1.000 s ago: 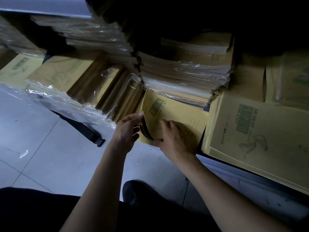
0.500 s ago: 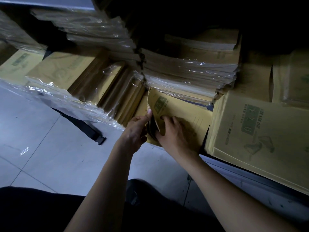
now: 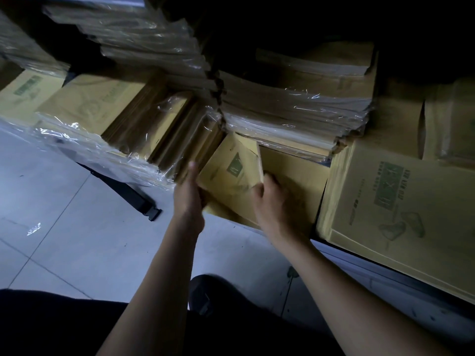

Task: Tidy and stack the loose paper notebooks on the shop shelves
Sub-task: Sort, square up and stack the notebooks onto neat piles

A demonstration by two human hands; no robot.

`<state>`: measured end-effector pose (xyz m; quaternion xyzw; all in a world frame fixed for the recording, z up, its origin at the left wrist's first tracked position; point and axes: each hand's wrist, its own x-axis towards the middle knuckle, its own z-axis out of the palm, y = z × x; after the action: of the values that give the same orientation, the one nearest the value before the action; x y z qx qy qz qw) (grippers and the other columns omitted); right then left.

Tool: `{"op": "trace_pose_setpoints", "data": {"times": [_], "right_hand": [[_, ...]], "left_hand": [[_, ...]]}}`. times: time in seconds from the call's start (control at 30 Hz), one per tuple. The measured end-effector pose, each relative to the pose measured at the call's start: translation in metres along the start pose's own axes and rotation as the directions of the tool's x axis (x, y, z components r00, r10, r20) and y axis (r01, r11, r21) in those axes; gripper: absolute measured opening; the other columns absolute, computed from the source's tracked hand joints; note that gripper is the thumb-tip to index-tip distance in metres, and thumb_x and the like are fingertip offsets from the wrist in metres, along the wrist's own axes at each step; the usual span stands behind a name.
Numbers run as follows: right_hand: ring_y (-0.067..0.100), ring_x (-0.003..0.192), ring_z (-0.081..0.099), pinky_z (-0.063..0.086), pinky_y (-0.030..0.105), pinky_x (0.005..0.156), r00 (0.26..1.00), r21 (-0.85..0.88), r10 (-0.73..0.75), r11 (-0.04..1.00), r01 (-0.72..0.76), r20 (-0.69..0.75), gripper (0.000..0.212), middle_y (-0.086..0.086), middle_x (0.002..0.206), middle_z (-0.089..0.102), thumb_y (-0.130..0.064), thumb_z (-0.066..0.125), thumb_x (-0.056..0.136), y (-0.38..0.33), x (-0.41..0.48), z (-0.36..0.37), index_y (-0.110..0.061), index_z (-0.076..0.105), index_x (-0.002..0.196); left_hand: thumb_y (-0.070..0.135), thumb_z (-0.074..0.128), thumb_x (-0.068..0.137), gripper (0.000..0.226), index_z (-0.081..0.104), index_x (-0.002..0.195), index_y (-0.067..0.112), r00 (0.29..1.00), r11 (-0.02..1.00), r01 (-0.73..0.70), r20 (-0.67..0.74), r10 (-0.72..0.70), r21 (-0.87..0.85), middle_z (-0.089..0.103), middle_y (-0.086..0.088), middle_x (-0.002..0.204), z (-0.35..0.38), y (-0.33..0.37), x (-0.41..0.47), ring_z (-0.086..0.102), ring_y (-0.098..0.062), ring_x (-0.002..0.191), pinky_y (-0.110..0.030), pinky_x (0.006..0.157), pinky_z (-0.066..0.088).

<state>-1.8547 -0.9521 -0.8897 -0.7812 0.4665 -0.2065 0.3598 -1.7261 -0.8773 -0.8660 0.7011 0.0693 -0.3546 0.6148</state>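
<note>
In the centre of the frame you are holding a thin yellow-brown paper notebook with a green label [image 3: 231,173] tilted between both hands. Your left hand [image 3: 189,195] is gripping its left edge with the thumb pointing up and the fingers hidden underneath. Your right hand [image 3: 272,204] is pinching its right edge with the fingers curled behind, just below the plastic-wrapped notebook stack [image 3: 295,106].

Matt yellow paper notebooks [image 3: 231,173], glossy crinkled plastic wrap [image 3: 84,140], smooth grey floor tiles [image 3: 77,227].

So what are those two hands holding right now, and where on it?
A thin bundle of yellow notebooks: the left hand grips its left edge, the right hand its lower right edge.
</note>
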Motion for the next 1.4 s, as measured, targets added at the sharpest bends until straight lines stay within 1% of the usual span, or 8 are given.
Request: {"op": "trace_pose_setpoints", "data": {"times": [0.17,0.33,0.47,0.6,0.77,1.0,1.17,1.4], "right_hand": [[0.028,0.062,0.054,0.04,0.031,0.048,0.912,-0.19,-0.397,0.908,0.373,-0.103,0.019,0.009,0.076,0.056,-0.018,0.045,0.085,0.005,-0.016,0.003,-0.008,0.061,0.08],[0.028,0.078,0.059,0.052,0.036,0.058,0.872,-0.111,-0.471,0.867,0.485,0.131,0.028,0.006,0.095,0.06,-0.02,0.045,0.089,0.021,-0.036,0.007,-0.01,0.065,0.106],[0.019,0.124,0.047,0.041,0.037,0.103,0.905,0.108,-0.161,0.986,0.129,0.395,0.061,-0.002,0.138,0.044,-0.058,0.039,0.088,0.022,-0.034,-0.007,-0.021,0.052,0.135],[0.02,0.143,0.021,0.02,0.031,0.115,0.956,0.058,0.289,0.956,-0.287,-0.044,0.085,0.001,0.159,0.013,-0.03,0.063,0.084,0.018,-0.006,-0.033,-0.02,0.014,0.152],[0.023,0.127,0.045,0.031,0.016,0.089,0.882,0.474,0.467,0.764,-0.437,0.061,0.068,0.006,0.148,0.039,-0.011,0.059,0.089,0.003,0.011,-0.049,-0.017,0.025,0.148],[0.021,0.068,0.046,0.026,0.028,0.06,0.93,0.373,0.304,0.903,-0.213,-0.204,0.007,0.006,0.078,0.054,-0.005,0.049,0.09,-0.021,0.011,-0.052,-0.009,0.046,0.087],[0.029,0.1,0.06,0.037,0.026,0.07,0.905,0.22,0.423,0.88,-0.42,0.039,0.02,0.013,0.112,0.062,-0.01,0.043,0.096,-0.002,0.002,-0.054,-0.007,0.055,0.112],[0.023,0.084,0.059,0.043,0.027,0.054,0.96,0.186,0.28,0.942,-0.28,0.029,0.031,-0.003,0.112,0.056,-0.011,0.043,0.095,-0.034,0.005,-0.132,-0.02,0.046,0.124]], "left_hand": [[0.054,0.042,0.093,0.043,0.055,0.065,0.024,0.9,0.771,-0.348,-0.041,0.435,0.534,0.066,-0.02,0.085,0.007,0.017,0.002,0.063,-0.03,0.074,-0.041,0.072,0.053],[0.026,0.057,0.095,0.018,0.061,0.101,0.009,0.941,0.876,-0.102,0.331,-0.069,0.472,0.064,-0.008,0.085,0.016,0.046,-0.004,0.062,-0.019,0.073,-0.03,0.058,0.052],[0.001,0.064,0.077,0.031,0.062,0.109,0.003,0.917,0.773,-0.318,0.387,0.102,0.549,0.067,-0.018,0.1,0.0,0.04,-0.002,0.067,-0.03,0.087,-0.045,0.073,0.059],[-0.014,0.058,0.072,0.045,0.058,0.109,0.013,0.819,0.822,-0.476,0.498,0.286,0.311,0.061,-0.019,0.105,-0.012,0.056,-0.018,0.063,-0.028,0.092,-0.041,0.07,0.059],[-0.018,0.05,0.087,0.034,0.055,0.115,0.0,0.777,0.774,-0.601,0.374,0.506,0.202,0.064,-0.013,0.1,-0.025,0.065,-0.028,0.065,-0.025,0.09,-0.036,0.064,0.06],[-0.003,0.064,0.08,0.045,0.053,0.124,-0.006,0.79,0.789,-0.598,0.271,0.55,0.14,0.062,-0.023,0.121,-0.032,0.053,-0.011,0.063,-0.032,0.109,-0.038,0.081,0.059],[-0.013,0.057,0.084,0.037,0.061,0.119,0.0,0.861,0.851,-0.498,0.217,0.461,0.167,0.067,-0.01,0.1,-0.02,0.019,-0.016,0.063,-0.033,0.093,-0.024,0.064,0.057],[-0.011,0.059,0.083,0.043,0.054,0.119,0.012,0.782,0.776,-0.598,0.36,0.509,0.202,0.062,-0.012,0.109,0.016,0.095,-0.059,0.061,-0.032,0.102,-0.053,0.083,0.054]]}}
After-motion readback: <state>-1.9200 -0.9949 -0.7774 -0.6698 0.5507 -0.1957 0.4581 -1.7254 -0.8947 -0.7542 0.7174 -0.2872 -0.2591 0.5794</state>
